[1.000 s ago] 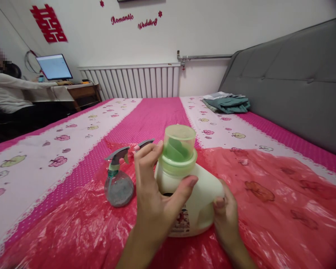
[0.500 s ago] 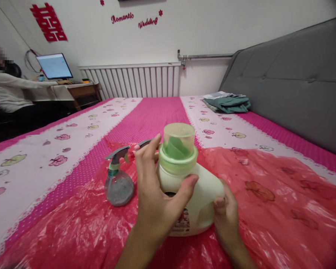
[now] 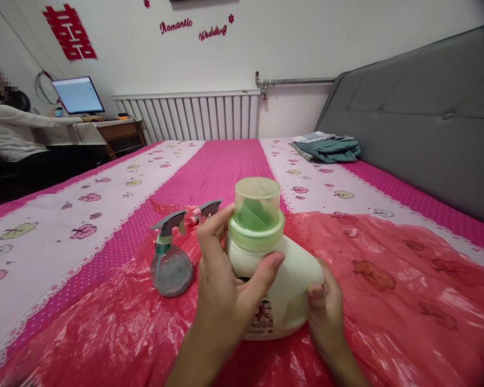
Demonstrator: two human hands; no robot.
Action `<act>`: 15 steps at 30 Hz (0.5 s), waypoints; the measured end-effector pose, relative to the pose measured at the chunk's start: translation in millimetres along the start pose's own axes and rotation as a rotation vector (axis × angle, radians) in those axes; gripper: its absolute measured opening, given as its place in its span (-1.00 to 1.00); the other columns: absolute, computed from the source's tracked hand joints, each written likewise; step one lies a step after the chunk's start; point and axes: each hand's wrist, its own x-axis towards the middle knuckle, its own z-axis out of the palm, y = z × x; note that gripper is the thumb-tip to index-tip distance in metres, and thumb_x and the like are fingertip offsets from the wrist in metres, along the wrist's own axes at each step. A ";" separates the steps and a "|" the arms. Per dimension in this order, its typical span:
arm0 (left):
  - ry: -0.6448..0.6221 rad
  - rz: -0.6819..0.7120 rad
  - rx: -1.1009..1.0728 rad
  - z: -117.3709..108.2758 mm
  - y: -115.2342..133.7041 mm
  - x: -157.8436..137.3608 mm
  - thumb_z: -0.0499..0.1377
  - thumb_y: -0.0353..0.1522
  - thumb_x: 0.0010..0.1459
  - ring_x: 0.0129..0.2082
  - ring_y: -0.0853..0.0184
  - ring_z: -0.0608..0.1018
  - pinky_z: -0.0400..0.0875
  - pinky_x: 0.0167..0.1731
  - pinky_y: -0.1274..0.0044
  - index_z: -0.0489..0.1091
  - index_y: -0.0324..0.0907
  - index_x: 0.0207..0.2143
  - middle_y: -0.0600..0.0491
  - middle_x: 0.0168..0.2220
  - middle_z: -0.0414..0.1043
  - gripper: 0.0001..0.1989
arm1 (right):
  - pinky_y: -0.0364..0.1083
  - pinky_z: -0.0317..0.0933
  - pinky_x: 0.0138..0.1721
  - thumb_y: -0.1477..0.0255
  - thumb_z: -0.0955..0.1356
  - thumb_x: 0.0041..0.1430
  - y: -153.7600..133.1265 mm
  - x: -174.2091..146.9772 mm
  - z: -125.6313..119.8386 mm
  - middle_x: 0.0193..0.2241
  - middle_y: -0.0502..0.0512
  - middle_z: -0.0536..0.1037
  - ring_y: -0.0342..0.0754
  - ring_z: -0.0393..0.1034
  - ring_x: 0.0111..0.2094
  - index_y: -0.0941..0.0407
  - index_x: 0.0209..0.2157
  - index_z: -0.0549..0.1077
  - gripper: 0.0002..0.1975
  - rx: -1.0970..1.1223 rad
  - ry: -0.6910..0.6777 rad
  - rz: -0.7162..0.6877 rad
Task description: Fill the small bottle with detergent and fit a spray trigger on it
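A white laundry detergent bottle (image 3: 290,279) stands upright in front of me, with a see-through green cap (image 3: 257,207) on its neck. My left hand (image 3: 229,274) is closed around the bottle's neck just below the cap, thumb in front and fingers behind. On the right, my right hand (image 3: 326,301) grips the bottle's handle side, its thumb on the near face. A clear spray bottle (image 3: 171,271) with a grey trigger head stands left of my left hand. Behind that hand, a second grey and pink spray head (image 3: 205,210) shows; the rest is hidden.
Red plastic sheeting (image 3: 116,328) covers the near part of the bed (image 3: 226,161). Folded clothes (image 3: 326,148) lie by the grey headboard (image 3: 419,107). A person in a white sleeve (image 3: 28,126) sits at a desk with a monitor (image 3: 78,95) at far left.
The fingers of my left hand have lowered and curled in behind the bottle's neck, uncovering more of the second spray head. Bottle and right hand stay almost still.
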 end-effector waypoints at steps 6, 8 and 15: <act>0.018 0.135 0.049 -0.5 -2.6 0.6 0.40 -0.38 0.22 0.33 -0.05 0.37 0.32 0.29 0.03 0.15 0.07 0.25 -0.07 0.21 0.26 -0.33 | -0.15 0.27 -0.56 -0.32 0.41 0.03 -0.9 -0.9 0.3 -0.45 0.11 0.49 -0.05 0.38 -0.51 0.16 -0.20 0.43 -0.22 0.014 -0.004 -0.003; 0.043 0.168 0.048 0.9 -4.5 1.1 0.40 -0.38 0.21 0.30 -0.03 0.38 0.32 0.28 0.03 0.15 0.08 0.23 -0.05 0.19 0.24 -0.33 | -0.15 0.27 -0.57 -0.33 0.41 0.03 -1.5 -0.9 0.5 -0.46 0.11 0.49 -0.06 0.38 -0.52 0.16 -0.19 0.43 -0.21 0.012 -0.007 -0.003; 0.078 0.177 0.037 3.3 -6.7 1.0 0.41 -0.39 0.17 0.21 0.03 0.46 0.43 0.18 0.13 0.18 0.07 0.20 -0.04 0.20 0.25 -0.35 | -0.16 0.25 -0.59 -0.34 0.41 0.02 -3.0 0.2 1.8 -0.47 0.10 0.48 -0.07 0.37 -0.54 0.16 -0.20 0.43 -0.21 0.016 0.003 -0.012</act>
